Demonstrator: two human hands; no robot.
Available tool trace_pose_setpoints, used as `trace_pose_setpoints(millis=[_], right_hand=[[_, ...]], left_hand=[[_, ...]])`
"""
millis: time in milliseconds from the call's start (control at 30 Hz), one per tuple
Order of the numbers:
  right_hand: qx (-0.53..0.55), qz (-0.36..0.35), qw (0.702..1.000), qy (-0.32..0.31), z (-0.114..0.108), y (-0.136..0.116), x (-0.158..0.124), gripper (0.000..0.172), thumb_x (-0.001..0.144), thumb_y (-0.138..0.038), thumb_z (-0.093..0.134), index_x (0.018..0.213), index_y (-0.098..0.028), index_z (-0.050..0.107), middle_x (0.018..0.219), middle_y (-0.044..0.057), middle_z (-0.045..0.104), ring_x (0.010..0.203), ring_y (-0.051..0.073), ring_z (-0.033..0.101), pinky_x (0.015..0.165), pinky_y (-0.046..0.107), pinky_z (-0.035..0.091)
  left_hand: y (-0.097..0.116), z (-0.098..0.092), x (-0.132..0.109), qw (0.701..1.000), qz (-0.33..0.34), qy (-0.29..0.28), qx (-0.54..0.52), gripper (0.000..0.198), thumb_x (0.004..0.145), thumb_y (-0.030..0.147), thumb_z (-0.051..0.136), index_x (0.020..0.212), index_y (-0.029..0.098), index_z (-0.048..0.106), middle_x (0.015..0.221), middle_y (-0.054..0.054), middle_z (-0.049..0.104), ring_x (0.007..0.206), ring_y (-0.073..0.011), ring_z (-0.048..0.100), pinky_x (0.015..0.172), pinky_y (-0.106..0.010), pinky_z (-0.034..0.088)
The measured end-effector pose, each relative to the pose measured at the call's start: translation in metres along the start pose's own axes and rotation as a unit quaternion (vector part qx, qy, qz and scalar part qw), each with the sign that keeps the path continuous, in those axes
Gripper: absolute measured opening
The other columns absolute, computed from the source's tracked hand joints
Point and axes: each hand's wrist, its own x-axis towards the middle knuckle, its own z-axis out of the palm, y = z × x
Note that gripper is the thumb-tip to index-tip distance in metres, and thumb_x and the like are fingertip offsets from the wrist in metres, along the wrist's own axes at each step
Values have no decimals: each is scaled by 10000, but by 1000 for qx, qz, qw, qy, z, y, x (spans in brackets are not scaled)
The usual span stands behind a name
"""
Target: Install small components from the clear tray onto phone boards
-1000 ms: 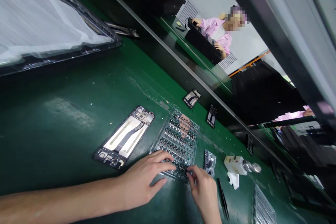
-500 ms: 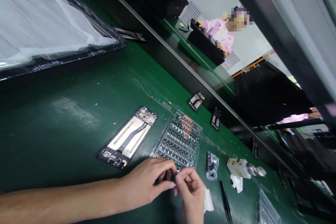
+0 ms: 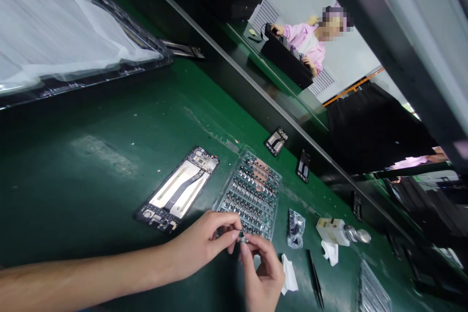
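A small dark component [image 3: 242, 235] with a shiny edge shows between my fingertips; its exact kind is too small to make out. My left hand [image 3: 215, 235] pinches it from the left, thumb and finger closed. From the right, my right hand [image 3: 261, 265] grips it with thumb and forefinger. Both hands are over the near end of a clear plastic tray [image 3: 277, 204], which carries rows of small dark parts with copper-coloured pieces. Left of the tray lies an opened smartphone [image 3: 183, 190], its circuit board and ribbon cable exposed.
Right of my hands are crumpled white tissue [image 3: 288, 275], black tweezers [image 3: 315, 280], a bagged part [image 3: 295, 229] and a dispenser bottle [image 3: 332, 231]. An empty clear tray [image 3: 373, 290] sits lower right. More opened phones [image 3: 276, 141] line the conveyor edge. A co-worker [image 3: 305, 44] sits beyond.
My right hand has turned slightly and its fingers have shifted up and left. The small component now shows between my fingertips, where it was mostly hidden before.
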Motion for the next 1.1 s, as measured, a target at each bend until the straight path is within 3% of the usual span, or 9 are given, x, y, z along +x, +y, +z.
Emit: trace_pose_setpoints(millis=[167,400,500,600,667,800,967,1033,1100], right_hand=[[-37,-26,999,7,0,-3,-1,55,766,-238,629,810,-210,648,705,23,641,639,152,570,608,257,446],[-85,-16,991,-98,-4,-4,-5,148,819,-286,558,698,-203,576,552,-34,485,484,103,406,486,222,314],[-58,36,990,-121,-12,2,-8,206,837,-339,524,683,-202,536,513,-51,443,461,98,393,481,217,300],[-39,111,989,-95,-30,16,1,238,848,-401,493,715,-204,512,498,-64,416,462,102,410,482,205,315],[-91,131,984,-74,-44,27,14,248,842,-434,487,755,-203,517,496,-70,390,461,108,397,468,202,302],[-268,105,955,-73,-58,43,38,265,841,-450,455,765,-211,540,479,-64,411,425,119,397,449,215,268],[-330,96,937,-67,-53,44,44,210,792,-412,524,709,-229,585,435,-61,407,402,134,415,435,225,233],[-320,90,942,-35,-58,41,40,228,771,-447,554,743,-225,597,454,-60,408,416,132,415,443,223,260],[-284,83,954,45,-71,39,35,282,764,-486,570,824,-212,600,495,-55,419,449,127,414,465,218,300]], left_hand=[[0,-1,1,995,39,5,97,230,892,182,396,671,171,456,617,46,453,563,-102,416,534,-201,296],[-6,5,-4,966,94,-16,241,212,888,127,373,706,181,468,678,10,528,632,-139,493,583,-224,318],[-8,8,-4,959,91,-28,265,224,896,130,375,702,180,476,669,9,541,622,-139,507,570,-227,314],[-9,9,-3,957,86,-17,278,225,901,135,383,706,179,487,680,7,555,635,-143,520,580,-231,324],[-9,8,-3,954,91,-15,285,228,900,129,385,710,179,502,694,2,569,660,-151,529,595,-236,334],[-10,8,-2,948,106,-18,298,242,899,124,388,708,178,526,706,-7,584,680,-161,533,608,-247,345],[-12,9,-1,949,108,-14,295,245,890,123,403,677,175,513,685,-3,575,655,-157,524,585,-249,343],[-13,9,-2,951,105,-15,290,241,892,125,402,684,174,514,694,-5,577,664,-157,527,597,-250,353],[-13,9,-3,954,101,-11,284,228,892,125,401,705,173,522,719,-10,582,692,-162,533,621,-255,367]])
